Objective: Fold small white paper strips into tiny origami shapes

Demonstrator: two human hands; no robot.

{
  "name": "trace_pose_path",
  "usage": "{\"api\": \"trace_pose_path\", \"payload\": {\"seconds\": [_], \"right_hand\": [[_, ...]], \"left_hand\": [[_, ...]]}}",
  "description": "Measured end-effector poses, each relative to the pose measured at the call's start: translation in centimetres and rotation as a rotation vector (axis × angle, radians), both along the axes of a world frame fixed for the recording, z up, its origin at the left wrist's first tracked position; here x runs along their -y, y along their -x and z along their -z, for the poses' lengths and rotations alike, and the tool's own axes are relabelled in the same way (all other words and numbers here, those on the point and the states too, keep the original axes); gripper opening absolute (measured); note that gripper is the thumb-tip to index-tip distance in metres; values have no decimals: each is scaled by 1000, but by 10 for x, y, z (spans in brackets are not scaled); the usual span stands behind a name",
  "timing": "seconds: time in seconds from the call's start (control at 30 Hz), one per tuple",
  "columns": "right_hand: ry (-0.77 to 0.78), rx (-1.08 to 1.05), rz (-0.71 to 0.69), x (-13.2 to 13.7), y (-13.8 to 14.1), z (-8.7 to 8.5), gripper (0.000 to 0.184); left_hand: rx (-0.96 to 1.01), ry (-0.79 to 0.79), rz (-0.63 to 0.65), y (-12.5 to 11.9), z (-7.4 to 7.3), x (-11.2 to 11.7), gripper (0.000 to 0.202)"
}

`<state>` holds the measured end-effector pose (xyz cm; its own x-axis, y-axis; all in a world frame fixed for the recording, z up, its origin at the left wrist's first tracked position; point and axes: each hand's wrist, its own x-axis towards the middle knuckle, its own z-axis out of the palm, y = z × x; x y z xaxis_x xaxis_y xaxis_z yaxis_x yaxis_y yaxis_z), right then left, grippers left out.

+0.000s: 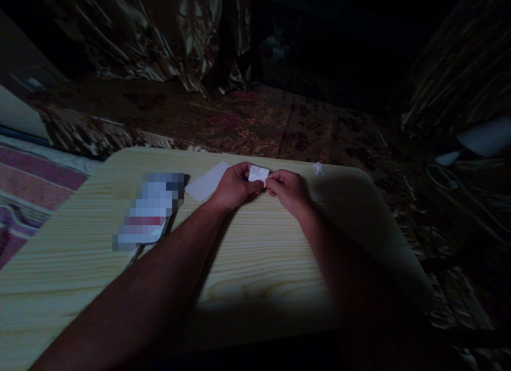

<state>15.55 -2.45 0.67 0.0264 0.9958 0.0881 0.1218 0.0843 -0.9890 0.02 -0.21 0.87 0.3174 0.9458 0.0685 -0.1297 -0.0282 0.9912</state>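
A small white folded paper piece (258,174) is held between both hands just above the far part of a light wooden table (255,264). My left hand (233,187) curls its fingers round the piece's left side. From the right, my right hand (288,190) pinches its right edge with thumb and forefinger. Both forearms stretch across the table from the near edge.
A flat white paper sheet (205,182) lies left of my hands. A blurred phone-like object (149,211) rests further left. A tiny white folded paper shape (318,168) sits near the far right edge. Dark patterned fabric (239,121) and cables (451,182) surround the table.
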Motion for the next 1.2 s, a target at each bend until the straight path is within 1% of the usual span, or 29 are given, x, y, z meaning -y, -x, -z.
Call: {"api": "trace_pose_path", "payload": {"seconds": [0.27, 0.63, 0.8, 1.07, 1.2], "right_hand": [[-1, 10, 8, -2, 0, 2, 12], [-24, 24, 11, -1, 0, 3, 11], [-51, 9, -1, -2, -1, 5, 10], [4, 5, -7, 0, -1, 1, 10], [-5, 35, -2, 0, 0, 0, 11]], "left_hand": [[-33, -33, -9, -1, 0, 1, 32], [-58, -65, 10, 1, 2, 1, 30], [-49, -52, 20, 1, 0, 2, 33], [-48, -37, 36, 1, -1, 2, 33], [-53, -38, 58, 0, -2, 3, 35]]}}
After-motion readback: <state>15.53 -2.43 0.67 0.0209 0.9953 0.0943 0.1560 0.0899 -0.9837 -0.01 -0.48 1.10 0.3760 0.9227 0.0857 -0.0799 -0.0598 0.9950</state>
